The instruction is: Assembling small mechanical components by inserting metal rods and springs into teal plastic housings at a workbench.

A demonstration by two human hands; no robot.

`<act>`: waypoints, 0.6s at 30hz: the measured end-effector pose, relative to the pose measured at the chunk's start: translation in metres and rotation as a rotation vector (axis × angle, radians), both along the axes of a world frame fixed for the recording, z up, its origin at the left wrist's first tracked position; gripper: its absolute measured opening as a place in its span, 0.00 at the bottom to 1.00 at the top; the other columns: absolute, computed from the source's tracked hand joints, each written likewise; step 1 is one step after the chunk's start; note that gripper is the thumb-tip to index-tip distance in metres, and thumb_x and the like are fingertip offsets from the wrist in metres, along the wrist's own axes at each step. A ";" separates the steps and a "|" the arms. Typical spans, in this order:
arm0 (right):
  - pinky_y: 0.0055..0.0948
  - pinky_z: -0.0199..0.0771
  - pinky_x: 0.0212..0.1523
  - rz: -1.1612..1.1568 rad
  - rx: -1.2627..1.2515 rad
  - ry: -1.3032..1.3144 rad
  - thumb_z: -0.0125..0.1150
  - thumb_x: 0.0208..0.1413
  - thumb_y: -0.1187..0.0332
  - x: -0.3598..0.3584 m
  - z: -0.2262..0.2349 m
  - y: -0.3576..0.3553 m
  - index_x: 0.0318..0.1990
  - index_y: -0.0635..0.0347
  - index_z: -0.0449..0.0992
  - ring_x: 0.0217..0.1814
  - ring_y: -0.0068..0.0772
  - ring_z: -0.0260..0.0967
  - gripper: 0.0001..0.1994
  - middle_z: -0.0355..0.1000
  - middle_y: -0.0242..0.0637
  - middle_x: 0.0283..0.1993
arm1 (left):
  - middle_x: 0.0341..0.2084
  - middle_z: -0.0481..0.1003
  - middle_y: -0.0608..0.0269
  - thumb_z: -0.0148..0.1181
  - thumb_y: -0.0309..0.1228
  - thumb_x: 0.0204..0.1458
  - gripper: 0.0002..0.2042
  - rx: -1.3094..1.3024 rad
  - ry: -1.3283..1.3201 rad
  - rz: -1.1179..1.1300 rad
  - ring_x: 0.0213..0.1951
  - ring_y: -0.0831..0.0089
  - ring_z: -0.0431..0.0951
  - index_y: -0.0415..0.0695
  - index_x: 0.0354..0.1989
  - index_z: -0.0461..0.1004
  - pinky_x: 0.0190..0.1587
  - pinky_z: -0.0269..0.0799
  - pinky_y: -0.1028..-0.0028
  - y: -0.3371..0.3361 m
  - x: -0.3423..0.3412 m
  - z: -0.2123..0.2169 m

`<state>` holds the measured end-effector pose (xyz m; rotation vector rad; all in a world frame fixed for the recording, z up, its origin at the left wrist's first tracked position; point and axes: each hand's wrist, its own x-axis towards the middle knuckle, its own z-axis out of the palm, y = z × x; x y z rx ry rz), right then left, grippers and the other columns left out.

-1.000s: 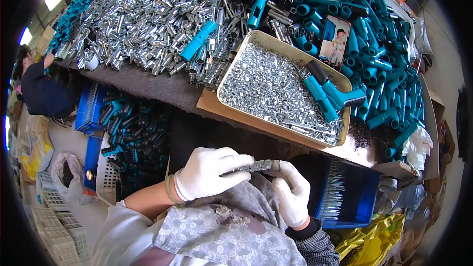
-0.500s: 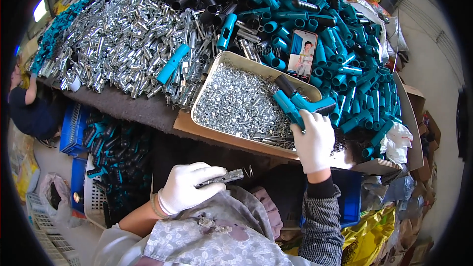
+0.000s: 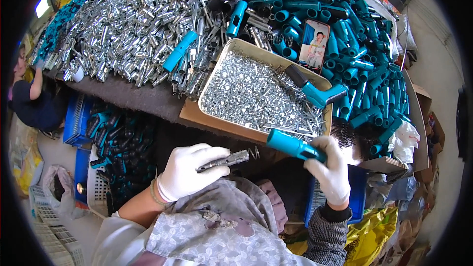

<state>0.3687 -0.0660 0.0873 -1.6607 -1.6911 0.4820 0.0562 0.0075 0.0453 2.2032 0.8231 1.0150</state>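
Note:
My left hand [image 3: 189, 172], in a white glove, grips a dark metal rod with a silver tip and a small spring [image 3: 231, 158] at its end, held level above my lap. My right hand [image 3: 331, 170], also gloved, holds a teal plastic handle [image 3: 294, 146] by its lower end, its open end pointing left toward the rod. The two parts are a short gap apart. Just beyond them lies a metal tray [image 3: 217, 76] full of small silver screws, with two more teal handles [image 3: 319, 94] resting in it.
A big heap of silver metal parts [image 3: 133, 24] covers the table's left, a heap of teal handles [image 3: 364, 59] its right. A phone [image 3: 314, 45] leans in the teal pile. Blue crates [image 3: 81, 133] of handles sit lower left. Another person [image 3: 29, 98] works at far left.
My right hand left the tray with a teal handle and came down toward my lap. My left hand kept the rod, raised slightly toward the handle.

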 end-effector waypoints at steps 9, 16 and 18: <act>0.30 0.70 0.45 0.156 -0.197 0.109 0.66 0.42 0.75 0.011 0.009 -0.008 0.43 0.64 0.73 0.39 0.32 0.70 0.18 0.72 0.38 0.37 | 0.26 0.79 0.58 0.73 0.30 0.44 0.14 0.094 0.043 -0.110 0.24 0.63 0.80 0.42 0.40 0.81 0.26 0.75 0.71 -0.001 -0.005 0.005; 0.32 0.73 0.40 0.369 -0.302 0.031 0.68 0.43 0.74 -0.006 0.011 0.004 0.45 0.63 0.75 0.36 0.34 0.72 0.18 0.74 0.40 0.35 | 0.27 0.79 0.60 0.74 0.34 0.45 0.16 0.114 0.086 -0.220 0.24 0.64 0.80 0.43 0.42 0.81 0.27 0.76 0.71 0.000 -0.007 0.003; 0.32 0.76 0.44 0.432 -0.343 0.080 0.70 0.51 0.62 -0.014 0.004 0.007 0.48 0.64 0.75 0.39 0.37 0.76 0.21 0.77 0.42 0.38 | 0.27 0.79 0.59 0.74 0.37 0.46 0.20 0.117 0.101 -0.229 0.24 0.63 0.81 0.43 0.46 0.79 0.27 0.77 0.70 -0.001 -0.003 0.000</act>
